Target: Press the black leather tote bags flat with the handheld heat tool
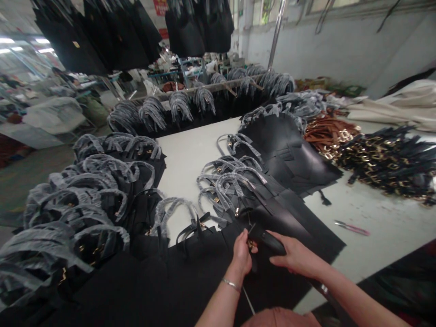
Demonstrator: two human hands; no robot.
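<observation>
My left hand (241, 254) pinches a small gold metal fitting (251, 245) at the end of a black leather strap (274, 241). My right hand (294, 256) lies over that strap from the right, gripping it close to the left hand. Beneath both hands is a pile of black leather bag panels (286, 154), with handles wrapped in grey plastic (231, 186). My fingers hide part of the fitting, and its exact shape is hard to make out.
The white worktable (381, 218) holds pink-handled pliers (352, 228), brown straps with buckles (329, 136), and black straps with gold buckles (388, 165). Stacked black bags (85, 213) lie left, more hang overhead (98, 36), and people work far back left (64, 77).
</observation>
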